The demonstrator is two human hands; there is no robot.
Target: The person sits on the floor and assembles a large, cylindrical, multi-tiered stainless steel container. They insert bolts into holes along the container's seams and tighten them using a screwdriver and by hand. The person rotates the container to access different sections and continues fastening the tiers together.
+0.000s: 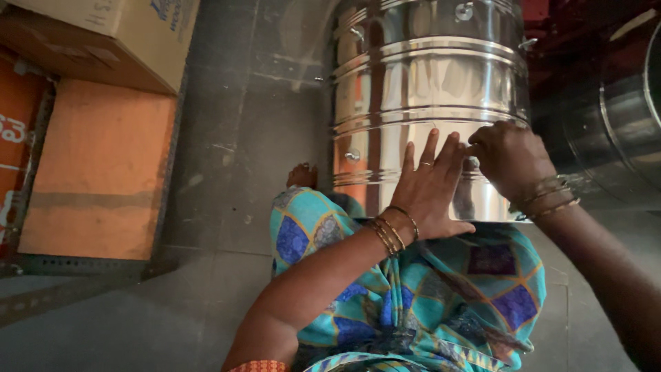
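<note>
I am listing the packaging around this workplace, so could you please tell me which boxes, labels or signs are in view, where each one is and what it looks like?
Cardboard box: top left, on the floor, brown, rectangular, with blue print on its side.
Orange panel: left, below the box, flat and rectangular in a dark metal frame.
Orange sign: far left edge, partly cut off, with white lettering.
No screens are visible.

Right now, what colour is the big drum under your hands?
Shiny silver steel drum, with ribbed bands and orange reflections, under the left hand and right hand. Head view.
</note>
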